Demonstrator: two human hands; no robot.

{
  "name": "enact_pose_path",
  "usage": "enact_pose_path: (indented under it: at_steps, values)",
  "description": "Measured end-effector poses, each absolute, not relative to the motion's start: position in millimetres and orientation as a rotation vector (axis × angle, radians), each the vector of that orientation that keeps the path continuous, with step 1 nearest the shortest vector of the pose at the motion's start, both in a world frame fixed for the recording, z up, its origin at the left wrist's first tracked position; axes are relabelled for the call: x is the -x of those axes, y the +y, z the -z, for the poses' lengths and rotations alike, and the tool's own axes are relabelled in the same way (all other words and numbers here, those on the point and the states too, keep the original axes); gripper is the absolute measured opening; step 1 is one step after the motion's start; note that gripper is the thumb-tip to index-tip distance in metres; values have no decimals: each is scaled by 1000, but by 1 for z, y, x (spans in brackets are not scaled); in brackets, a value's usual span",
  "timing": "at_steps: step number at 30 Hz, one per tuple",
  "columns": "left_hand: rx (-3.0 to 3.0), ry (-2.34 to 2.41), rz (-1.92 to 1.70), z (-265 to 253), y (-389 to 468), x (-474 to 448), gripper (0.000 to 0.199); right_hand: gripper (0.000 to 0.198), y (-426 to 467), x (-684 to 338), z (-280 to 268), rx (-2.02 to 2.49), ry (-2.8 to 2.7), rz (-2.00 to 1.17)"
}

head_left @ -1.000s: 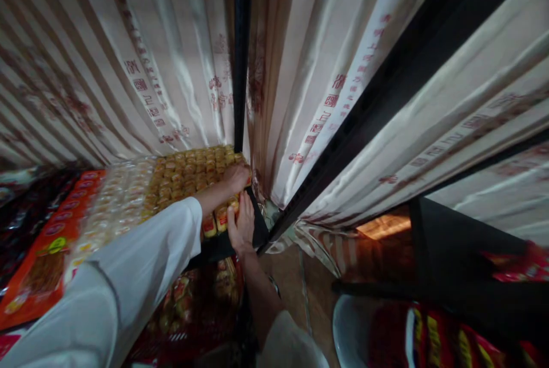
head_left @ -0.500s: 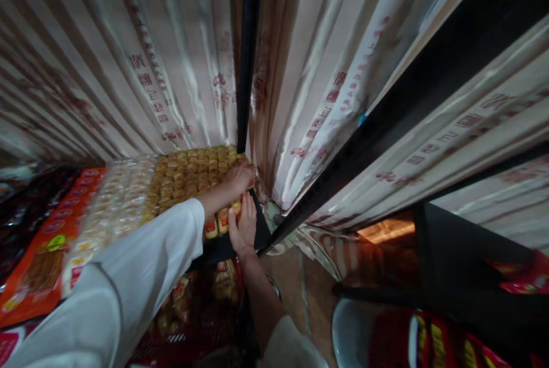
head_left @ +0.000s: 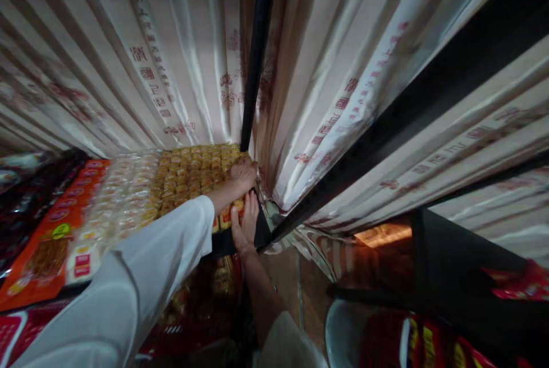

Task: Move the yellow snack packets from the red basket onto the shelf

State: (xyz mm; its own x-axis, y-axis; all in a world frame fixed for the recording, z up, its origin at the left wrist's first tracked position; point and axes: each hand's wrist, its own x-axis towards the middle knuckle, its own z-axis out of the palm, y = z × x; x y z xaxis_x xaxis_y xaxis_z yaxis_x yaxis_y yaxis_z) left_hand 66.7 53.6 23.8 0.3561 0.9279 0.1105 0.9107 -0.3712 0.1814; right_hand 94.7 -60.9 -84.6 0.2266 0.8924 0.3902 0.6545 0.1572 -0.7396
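Rows of small yellow wrapped packets, some with red labels, stand close together on a black shelf. My left hand reaches over them to the right end of the rows, its fingers curled down. What those fingers hold, if anything, is hidden. Nearer to me, my right hand rests against the front right packets, fingers stretched out and thumb apart. A yellow packet with a red label shows just left of its thumb.
White clear-wrapped packets and an orange bag lie to the left. A dark post rises behind the rows, before a pleated printed curtain. A black beam slants up rightward. Red packages fill a bin at lower right.
The view has shifted slightly, so hands and shelf sit a little differently in the picture. Both hands stay at the right end of the yellow rows, in nearly the same pose.
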Motion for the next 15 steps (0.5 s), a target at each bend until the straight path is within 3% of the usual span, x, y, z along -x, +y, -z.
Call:
enact_pose_path:
  at_steps: [9,15]
  values:
    - [-2406,1604,-811,-34,-25,-35,26,54,-57,-99,90,1495,-1411,-277]
    - [-2159,1362,-919,17,-150,17,28,44,-73,-97,72,1333,-1429,-229]
